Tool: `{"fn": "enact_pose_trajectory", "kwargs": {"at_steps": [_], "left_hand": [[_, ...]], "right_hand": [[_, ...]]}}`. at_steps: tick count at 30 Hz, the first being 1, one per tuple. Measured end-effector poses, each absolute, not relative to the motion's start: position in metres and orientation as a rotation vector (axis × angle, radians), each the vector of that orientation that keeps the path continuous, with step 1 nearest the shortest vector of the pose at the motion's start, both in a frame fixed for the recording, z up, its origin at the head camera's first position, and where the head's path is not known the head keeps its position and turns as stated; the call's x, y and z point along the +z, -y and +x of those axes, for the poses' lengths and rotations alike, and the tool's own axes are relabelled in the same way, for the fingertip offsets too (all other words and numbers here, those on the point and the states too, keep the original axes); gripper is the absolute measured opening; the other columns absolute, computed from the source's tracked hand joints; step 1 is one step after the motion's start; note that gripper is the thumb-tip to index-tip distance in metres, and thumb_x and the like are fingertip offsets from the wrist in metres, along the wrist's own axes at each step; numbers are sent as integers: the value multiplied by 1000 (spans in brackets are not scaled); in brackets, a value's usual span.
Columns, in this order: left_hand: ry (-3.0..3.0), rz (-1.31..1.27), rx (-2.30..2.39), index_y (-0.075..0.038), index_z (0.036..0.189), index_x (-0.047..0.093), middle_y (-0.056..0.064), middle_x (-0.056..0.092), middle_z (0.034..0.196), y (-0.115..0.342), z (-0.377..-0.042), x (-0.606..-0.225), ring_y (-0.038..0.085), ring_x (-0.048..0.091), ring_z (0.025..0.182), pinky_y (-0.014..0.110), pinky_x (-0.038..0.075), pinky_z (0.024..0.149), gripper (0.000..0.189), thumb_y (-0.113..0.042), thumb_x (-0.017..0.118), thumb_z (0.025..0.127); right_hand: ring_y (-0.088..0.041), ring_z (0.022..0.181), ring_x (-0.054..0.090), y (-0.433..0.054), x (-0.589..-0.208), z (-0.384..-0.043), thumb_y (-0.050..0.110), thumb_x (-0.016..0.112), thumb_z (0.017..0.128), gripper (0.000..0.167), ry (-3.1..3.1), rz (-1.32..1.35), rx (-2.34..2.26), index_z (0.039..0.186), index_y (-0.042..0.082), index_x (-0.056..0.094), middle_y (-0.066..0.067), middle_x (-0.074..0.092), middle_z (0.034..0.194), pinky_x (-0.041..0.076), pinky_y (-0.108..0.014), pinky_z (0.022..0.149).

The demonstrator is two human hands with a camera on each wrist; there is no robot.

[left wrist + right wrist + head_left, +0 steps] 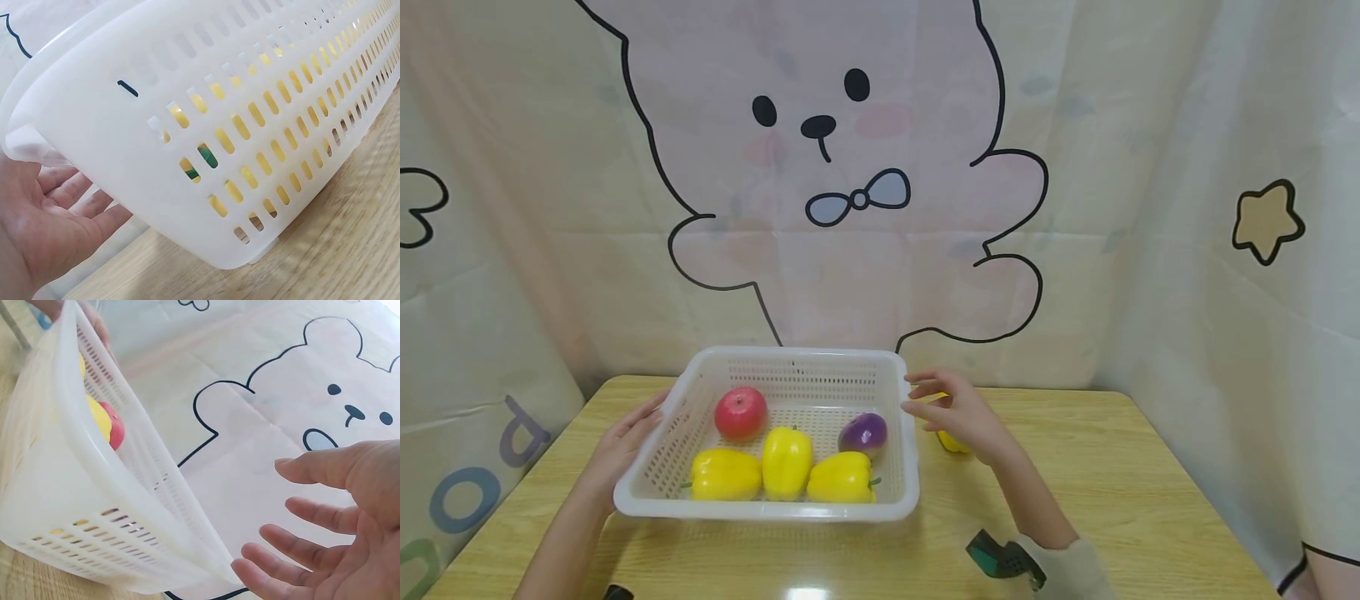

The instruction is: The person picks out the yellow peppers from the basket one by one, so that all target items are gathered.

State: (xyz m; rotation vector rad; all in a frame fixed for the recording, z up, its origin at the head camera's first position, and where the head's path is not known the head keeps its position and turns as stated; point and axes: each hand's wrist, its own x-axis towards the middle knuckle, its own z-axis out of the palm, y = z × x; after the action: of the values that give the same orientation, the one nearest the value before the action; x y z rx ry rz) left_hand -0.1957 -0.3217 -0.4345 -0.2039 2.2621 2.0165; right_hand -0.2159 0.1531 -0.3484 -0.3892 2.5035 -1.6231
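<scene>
A white plastic basket with slotted walls stands on the table. Inside lie a round red fruit, a glossy purple fruit or vegetable and three yellow bell peppers. My left hand lies along the basket's left end; in the left wrist view its fingers extend beside the outer wall below the rim. My right hand is by the right rim, fingers spread and nothing held, as the right wrist view shows. Another yellow pepper sits on the table, partly hidden behind this hand.
The wooden table extends on both sides of the basket. A curtain printed with a bear hangs right behind the table, and more cloth hangs at both sides. A dark strap is on the right wrist.
</scene>
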Motion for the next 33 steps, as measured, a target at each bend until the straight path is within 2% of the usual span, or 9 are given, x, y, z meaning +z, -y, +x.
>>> {"fn": "enact_pose_trajectory", "kwargs": {"at_steps": [9, 16, 24, 33], "left_hand": [[-2266, -198, 2012, -23, 171, 18, -38, 60, 108, 322, -196, -435, -4, 66, 99, 27, 60, 84, 67, -47, 43, 113], [-2287, -182, 2001, -22, 171, 18, -38, 60, 107, 323, -197, -436, -4, 66, 98, 26, 60, 84, 67, -47, 43, 113], [-2289, -145, 2026, -23, 170, 20, -36, 62, 108, 322, -195, -435, -2, 67, 98, 27, 60, 83, 65, -45, 43, 114], [-2286, -145, 2029, -23, 171, 19, -34, 63, 107, 321, -194, -436, 0, 68, 97, 29, 61, 82, 66, -45, 42, 114]], "right_hand": [[-36, 111, 69, -133, -348, -224, 18, 75, 98, 47, -2384, -435, -1584, 140, 3, 61, -21, 66, 129, 63, -45, 88], [-26, 109, 69, -120, -350, -227, 21, 77, 95, 49, -2321, -422, -1539, 139, 5, 61, -16, 68, 125, 60, -52, 94], [-39, 112, 70, -109, -351, -232, 19, 76, 96, 45, -2249, -482, -1471, 136, 2, 63, -17, 67, 122, 61, -51, 92], [-35, 102, 72, -97, -347, -238, 19, 75, 97, 45, -2200, -468, -1361, 137, 1, 63, -14, 70, 117, 62, -51, 89]]}}
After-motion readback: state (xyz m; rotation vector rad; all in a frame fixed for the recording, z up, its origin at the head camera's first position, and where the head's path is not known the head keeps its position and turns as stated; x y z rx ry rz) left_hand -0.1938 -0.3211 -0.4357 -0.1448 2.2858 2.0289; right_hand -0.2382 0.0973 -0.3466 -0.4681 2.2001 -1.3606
